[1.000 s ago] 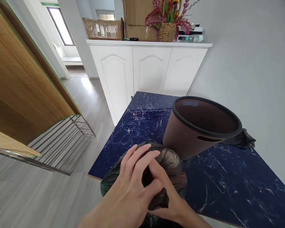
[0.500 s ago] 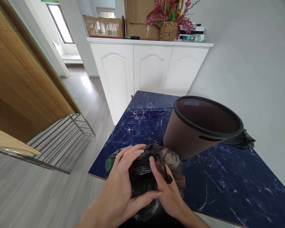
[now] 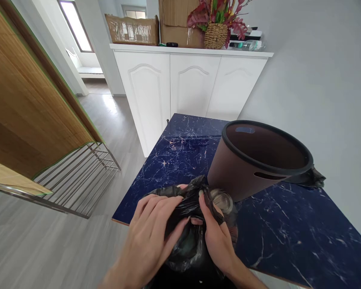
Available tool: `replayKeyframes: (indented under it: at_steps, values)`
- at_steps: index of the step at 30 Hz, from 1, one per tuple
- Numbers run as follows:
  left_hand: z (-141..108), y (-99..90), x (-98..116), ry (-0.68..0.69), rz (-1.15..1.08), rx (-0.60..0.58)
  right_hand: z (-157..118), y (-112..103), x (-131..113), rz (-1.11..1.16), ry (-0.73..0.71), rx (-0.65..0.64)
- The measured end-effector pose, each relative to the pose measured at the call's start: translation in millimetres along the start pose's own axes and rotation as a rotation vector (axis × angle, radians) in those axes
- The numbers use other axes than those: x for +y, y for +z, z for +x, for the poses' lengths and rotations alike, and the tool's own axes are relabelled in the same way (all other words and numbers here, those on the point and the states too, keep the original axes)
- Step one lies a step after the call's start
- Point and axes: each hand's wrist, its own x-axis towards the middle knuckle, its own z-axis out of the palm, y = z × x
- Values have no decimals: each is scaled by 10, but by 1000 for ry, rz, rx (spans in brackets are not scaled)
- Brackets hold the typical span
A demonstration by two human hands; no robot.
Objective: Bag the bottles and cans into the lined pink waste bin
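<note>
A filled black plastic bag (image 3: 185, 249) lies at the near edge of the blue marbled table, its thin film showing a clear round item inside on the right. My left hand (image 3: 153, 228) has its fingers curled over the bag's gathered top from the left. From the right, my right hand (image 3: 218, 237) pinches the same bunched plastic, thumb uppermost. Just beyond the bag stands a brown bin (image 3: 237, 172) with a dark rim, upright and without a liner inside.
The blue table (image 3: 276, 228) reaches to the right wall. More black plastic (image 3: 314, 178) lies behind the bin. A metal rack (image 3: 87, 184) stands at left, and a white cabinet (image 3: 195, 84) with boxes and a flower basket (image 3: 215, 36) is behind.
My left hand has closed its fingers and thumb around the bag's top, which is now bunched higher between both hands. The green item seen at the bag's left is now hidden.
</note>
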Motion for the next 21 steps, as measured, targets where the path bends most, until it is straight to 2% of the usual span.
replayKeyframes:
  at_steps: [2,4,9,11,13,16,19,21]
  values:
    - [8,16,0,92,1,9,4,37,-56,25,80,6]
    - [12,28,-2,135,-21,10,6,50,-89,34,72,-31]
    - [31,34,-1,147,-131,40,-3,51,-119,-35,-210,-238]
    - [51,34,5,145,-162,42,-2,65,-133,-63,-309,-271]
    - [71,36,8,158,-185,30,2,76,-123,-89,-317,-231]
    - [80,49,8,143,-194,1,10,49,13,-123,-221,-66]
    - [67,75,26,11,-183,-42,36,-34,273,-131,-201,62]
    - [56,93,50,-58,-171,-72,70,-88,413,-102,-206,82]
